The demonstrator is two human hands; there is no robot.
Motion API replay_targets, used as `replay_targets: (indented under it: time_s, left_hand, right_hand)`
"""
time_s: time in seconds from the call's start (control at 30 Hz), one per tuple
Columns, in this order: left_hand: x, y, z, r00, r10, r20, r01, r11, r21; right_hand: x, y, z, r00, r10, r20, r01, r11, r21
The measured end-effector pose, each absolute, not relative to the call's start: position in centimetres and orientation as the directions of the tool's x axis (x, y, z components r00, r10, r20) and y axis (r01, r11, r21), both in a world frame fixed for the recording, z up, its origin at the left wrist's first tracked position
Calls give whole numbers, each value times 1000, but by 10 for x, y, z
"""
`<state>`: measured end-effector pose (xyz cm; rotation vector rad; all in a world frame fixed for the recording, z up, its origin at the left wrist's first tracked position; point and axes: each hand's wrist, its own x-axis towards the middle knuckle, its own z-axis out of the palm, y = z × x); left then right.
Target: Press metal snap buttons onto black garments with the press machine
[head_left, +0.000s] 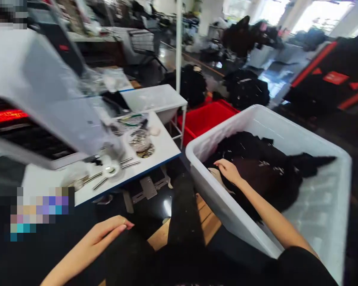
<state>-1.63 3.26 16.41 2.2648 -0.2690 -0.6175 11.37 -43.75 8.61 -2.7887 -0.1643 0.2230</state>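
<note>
While the left hand is held low beside dark cloth at the bottom of the view, its fingers are kept close together and extended, with nothing seen clamped between them. The right hand is laid on a crumpled black garment, its fingers slightly apart and resting on the fabric rather than closed on it. The garment is heaped inside a white plastic bin, towards the near side, and one pointed end is stretched across the bin's pale ribbed base. To the left of the bin, a white worktop is edged in blue and is spread with thin metal rods and round clear packets of coiled material. Over its left side, a pale machine housing is seen blurred, with a glowing red strip below it. Beyond the bin, a red crate is placed on the floor beside black sacks. A black case with red bands is seen at the far right, and a white pole is seen rising behind the worktop.
</note>
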Motion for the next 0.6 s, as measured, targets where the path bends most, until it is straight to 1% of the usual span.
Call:
replay_targets:
  time_s: [0.03,0.07,0.1,0.2,0.27,0.33,0.43,0.5,0.53,0.57,0.6]
  left_hand:
    - [0,13,153,797,-472,-378,-31,-656,755]
    - [15,-5,144,738,-544,-399,-49,-633,772]
    - [29,-21,135,684,-598,-418,-63,-619,783]
    - [63,-60,119,608,-660,-441,-114,-623,774]
    - [86,-84,118,623,-671,-402,-191,-629,754]
    - [110,-111,120,660,-691,-295,-327,-618,715]
    - [148,-168,119,661,-749,-52,-588,-559,585]
    - [168,-213,106,620,-782,66,-705,-518,484]
    - [176,-235,96,611,-787,83,-732,-522,438]
    - [181,-255,84,591,-805,43,-753,-532,388]
    - [184,-272,72,546,-835,-61,-779,-534,329]
  right_hand:
    - [106,-470,70,975,-35,-221,-97,-956,-279]
    - [95,-499,53,937,-169,-305,-241,-946,-217]
    - [82,-523,36,886,-260,-383,-341,-926,-162]
    - [42,-568,-9,700,-398,-593,-503,-864,-14]
    - [24,-579,-33,589,-433,-683,-548,-835,56]
    - [20,-580,-55,537,-426,-728,-561,-825,69]
    - [35,-567,-86,548,-377,-747,-566,-825,0]
    - [51,-554,-104,563,-343,-752,-582,-811,-65]
    - [59,-548,-112,569,-330,-753,-592,-800,-97]
    - [64,-541,-120,577,-321,-751,-602,-788,-126]
    - [66,-535,-126,591,-319,-741,-609,-778,-151]
